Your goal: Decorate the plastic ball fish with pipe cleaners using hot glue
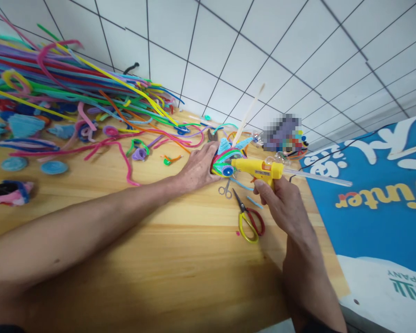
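Observation:
My right hand (282, 201) is wrapped around the handle of a yellow glue gun (256, 169), with a clear glue stick (319, 176) jutting from its back end. The gun's nozzle points left at a colourful pipe-cleaner figure (227, 159) and meets or nearly meets it. That figure has light-blue ear-like points and a round blue eye. My left hand (201, 169) grips it from the left side; the fingertips are partly hidden. Just below lie small metal scissors (225, 188) and larger scissors (248, 222) with one yellow and one red handle.
A big heap of pipe cleaners (72, 76) fills the back left. Several curled pieces, two blue discs (54, 167) and a pink-and-black piece (9, 193) lie on the wooden table (152, 268). A white tiled wall (208, 41) rises behind; a blue printed board (370, 208) lies at right.

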Motion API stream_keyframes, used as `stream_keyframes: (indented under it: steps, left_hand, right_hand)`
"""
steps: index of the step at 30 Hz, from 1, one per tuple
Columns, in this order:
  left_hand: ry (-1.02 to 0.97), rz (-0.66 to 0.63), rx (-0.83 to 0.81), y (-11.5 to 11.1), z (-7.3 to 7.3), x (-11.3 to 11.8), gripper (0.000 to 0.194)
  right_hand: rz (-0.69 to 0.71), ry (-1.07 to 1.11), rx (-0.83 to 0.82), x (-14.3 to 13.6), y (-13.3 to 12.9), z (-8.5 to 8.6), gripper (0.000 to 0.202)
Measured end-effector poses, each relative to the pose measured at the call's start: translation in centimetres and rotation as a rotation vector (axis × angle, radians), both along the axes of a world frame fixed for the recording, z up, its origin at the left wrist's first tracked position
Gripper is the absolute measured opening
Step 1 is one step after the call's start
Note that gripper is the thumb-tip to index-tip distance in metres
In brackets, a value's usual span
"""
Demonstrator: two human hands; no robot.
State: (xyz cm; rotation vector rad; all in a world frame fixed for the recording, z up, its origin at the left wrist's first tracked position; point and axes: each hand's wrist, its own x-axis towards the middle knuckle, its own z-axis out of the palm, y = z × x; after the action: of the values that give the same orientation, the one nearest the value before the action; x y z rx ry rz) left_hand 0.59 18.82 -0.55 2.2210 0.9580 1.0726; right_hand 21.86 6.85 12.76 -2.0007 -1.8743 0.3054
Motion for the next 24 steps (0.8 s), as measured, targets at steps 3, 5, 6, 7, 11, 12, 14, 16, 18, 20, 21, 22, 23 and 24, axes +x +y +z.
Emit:
stream_keyframes:
  steps: [3,5,6,7,11,12,14,16,18,20,21,22,23,24]
  left_hand:
    - [-0.002,0.003,-0.002,0.03,-0.10,0.05,0.091]
    - [-0.001,0.002,-0.002,0.04,-0.12,0.06,0.092]
    - [0.000,0.001,-0.002,0.04,-0.10,0.05,0.092]
    - [-0.001,0.000,-0.001,0.03,-0.08,0.05,0.092]
    - [-0.004,0.003,0.000,-0.06,0.14,0.01,0.090]
    - [-0.004,0.006,-0.002,-0.08,0.19,0.00,0.091]
    - [-0.003,0.004,-0.008,-0.12,0.24,-0.03,0.092]
    - [-0.004,-0.002,-0.012,-0.12,0.21,-0.05,0.092]
    - [-0.007,0.000,-0.011,-0.10,0.13,-0.04,0.092]
    - [-0.010,0.004,-0.010,-0.07,0.05,-0.03,0.092]
    - [-0.011,0.003,-0.011,-0.06,0.03,-0.03,0.092]
    - [-0.010,0.001,-0.011,-0.05,0.02,-0.03,0.091]
    - [-0.011,-0.002,-0.010,-0.04,0.02,-0.03,0.091]
    - [-0.011,-0.005,-0.010,-0.02,0.04,-0.04,0.091]
  right_hand:
    - [0.011,0.025,0.005,-0.10,-0.02,-0.08,0.047]
    - [0.010,0.028,0.010,-0.13,-0.02,-0.13,0.047]
    - [0.008,0.025,0.013,-0.12,-0.02,-0.15,0.048]
    - [0.003,0.019,0.015,-0.11,-0.02,-0.16,0.049]
    - [-0.025,-0.007,0.009,0.00,0.01,-0.17,0.052]
    - [-0.032,-0.008,0.005,0.02,0.02,-0.15,0.052]
    - [-0.040,-0.002,0.000,0.05,0.02,-0.14,0.052]
    - [-0.044,0.002,0.000,0.06,0.02,-0.16,0.052]
    - [-0.040,0.007,0.005,0.07,0.00,-0.23,0.051]
    - [-0.029,0.015,0.013,0.09,-0.01,-0.32,0.052]
    - [-0.022,0.020,0.015,0.10,-0.02,-0.35,0.052]
    - [-0.016,0.023,0.016,0.11,-0.02,-0.38,0.051]
    - [-0.011,0.020,0.016,0.12,-0.01,-0.39,0.051]
    - [-0.008,0.014,0.017,0.13,-0.01,-0.39,0.051]
